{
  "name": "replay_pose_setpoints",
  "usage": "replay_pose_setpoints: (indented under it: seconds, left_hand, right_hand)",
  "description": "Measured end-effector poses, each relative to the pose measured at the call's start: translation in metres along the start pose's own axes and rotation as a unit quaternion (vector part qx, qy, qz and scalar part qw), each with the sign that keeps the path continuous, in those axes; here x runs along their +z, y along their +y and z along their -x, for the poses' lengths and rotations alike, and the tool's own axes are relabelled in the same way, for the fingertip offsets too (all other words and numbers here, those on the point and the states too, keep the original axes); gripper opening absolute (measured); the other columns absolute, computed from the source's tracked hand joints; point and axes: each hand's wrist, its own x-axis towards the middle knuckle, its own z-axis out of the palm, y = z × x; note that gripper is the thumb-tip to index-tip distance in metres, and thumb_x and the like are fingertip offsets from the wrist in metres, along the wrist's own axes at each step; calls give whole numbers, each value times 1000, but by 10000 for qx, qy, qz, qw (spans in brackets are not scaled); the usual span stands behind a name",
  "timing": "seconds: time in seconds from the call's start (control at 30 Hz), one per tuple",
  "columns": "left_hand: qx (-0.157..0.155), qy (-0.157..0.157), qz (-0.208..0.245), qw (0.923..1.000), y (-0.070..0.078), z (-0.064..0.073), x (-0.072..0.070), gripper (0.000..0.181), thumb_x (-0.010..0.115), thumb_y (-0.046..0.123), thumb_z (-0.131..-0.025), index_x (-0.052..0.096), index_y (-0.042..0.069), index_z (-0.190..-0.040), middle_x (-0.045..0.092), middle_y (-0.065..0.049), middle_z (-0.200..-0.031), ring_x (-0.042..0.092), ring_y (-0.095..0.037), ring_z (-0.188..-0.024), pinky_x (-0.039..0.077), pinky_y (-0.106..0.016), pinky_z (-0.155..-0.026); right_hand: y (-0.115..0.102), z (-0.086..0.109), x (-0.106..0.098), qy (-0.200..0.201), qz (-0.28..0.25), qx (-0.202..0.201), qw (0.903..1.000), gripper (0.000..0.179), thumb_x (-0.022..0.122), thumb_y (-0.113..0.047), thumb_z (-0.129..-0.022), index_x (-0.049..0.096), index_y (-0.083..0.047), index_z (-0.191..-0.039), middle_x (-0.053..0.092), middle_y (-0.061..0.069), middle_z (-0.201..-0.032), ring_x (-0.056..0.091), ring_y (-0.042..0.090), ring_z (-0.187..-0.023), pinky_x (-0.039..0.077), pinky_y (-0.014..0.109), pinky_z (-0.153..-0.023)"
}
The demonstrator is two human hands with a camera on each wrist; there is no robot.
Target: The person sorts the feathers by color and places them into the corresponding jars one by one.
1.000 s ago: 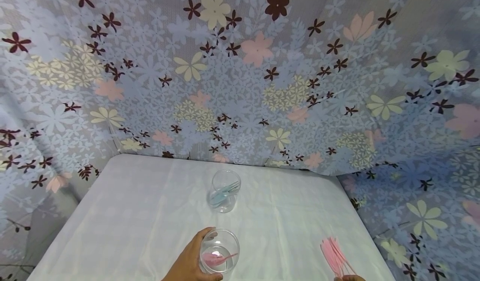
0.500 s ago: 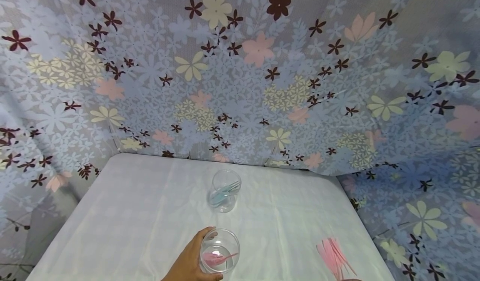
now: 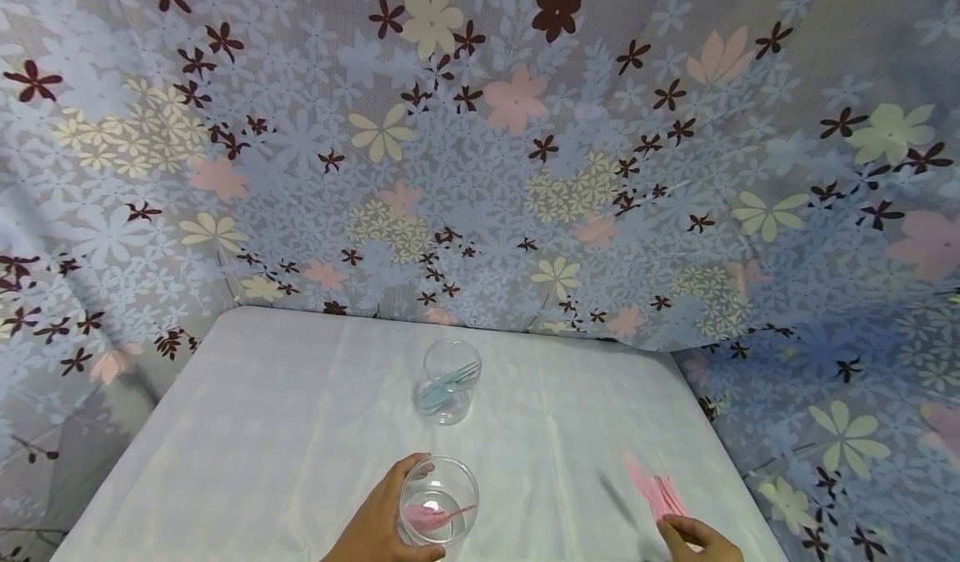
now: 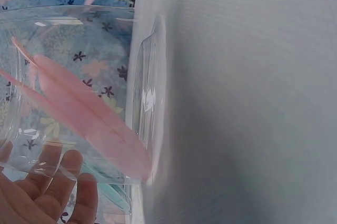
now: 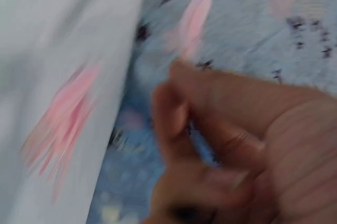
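- I'm watching the left hand (image 3: 390, 516) holding the clear cup (image 3: 459, 470), thumb and fingers curled round its side.
- Right of the clear cup, the right hand (image 3: 701, 539) is pinching one pink spoon (image 5: 195, 20) by its handle, thumb against forefinger.
- That spoon is showing blurred, its bowl end pointing away from the person, its long axis leaning leftward.
- Inside the clear cup, more spoons (image 4: 89, 113) are slanting, bowls down at its base, handles toward its rim.
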Motion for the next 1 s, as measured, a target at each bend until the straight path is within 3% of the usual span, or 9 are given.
replay_pose_setpoints:
  seconds: [0.07,0.2,0.3,0.43,0.57,0.77,1.0]
  left_hand:
    - [-12,-30,63,10000,1,-1,-1,107,93,50,-64,36,16,-149,56,-1,-134,58,-13,-112,54,-38,-95]
    - [-230,-133,324,9991,3,-2,-2,105,93,47,-65,35,20,-148,56,-1,-134,58,-12,-111,54,-37,-95]
    - [-340,-154,401,9985,2,-2,-2,105,93,46,-65,35,23,-148,56,-1,-134,57,-9,-110,54,-35,-94]
    - [-165,-107,141,9997,-1,0,0,106,93,47,-65,34,21,-149,55,0,-135,57,-10,-111,54,-36,-94]
    - [-81,-35,81,9999,-3,1,1,107,93,48,-64,35,20,-149,55,1,-136,58,-13,-112,54,-36,-94]
    - [-214,-66,254,9994,-1,1,0,105,93,49,-65,36,21,-148,55,3,-135,58,-13,-111,54,-37,-94]
    - [-207,-96,198,9995,0,1,-1,106,94,45,-64,35,20,-149,54,4,-135,58,-11,-110,55,-37,-93]
  right_hand:
    - [-23,16,2,268,-257,-169,9992,56,80,-54,-77,78,-3,-101,76,9,-86,64,20,-68,52,38,-59]
    - [-58,39,3,54,-855,-407,9955,57,83,-59,-72,80,-11,-104,77,2,-88,50,16,-55,43,31,-49]
    - [-75,51,6,-178,-1216,-666,9902,42,84,-45,-78,80,-12,-105,75,-2,-81,43,15,-49,40,30,-45]
    - [-88,64,10,-280,-1452,-1312,9803,21,80,-24,-86,80,-11,-102,74,-2,-79,37,15,-45,38,30,-43]
    - [-101,71,13,-390,-1538,-2048,9659,12,79,-16,-86,81,-15,-98,75,0,-85,34,13,-44,37,29,-42]
    - [-125,80,17,-1048,-1579,-2821,9405,11,80,-16,-84,81,-23,-93,73,-3,-85,32,7,-45,37,27,-42]
    - [-144,89,19,-2112,-1061,-2973,9251,7,80,-21,-86,80,-25,-92,72,-4,-88,36,3,-48,42,23,-48]
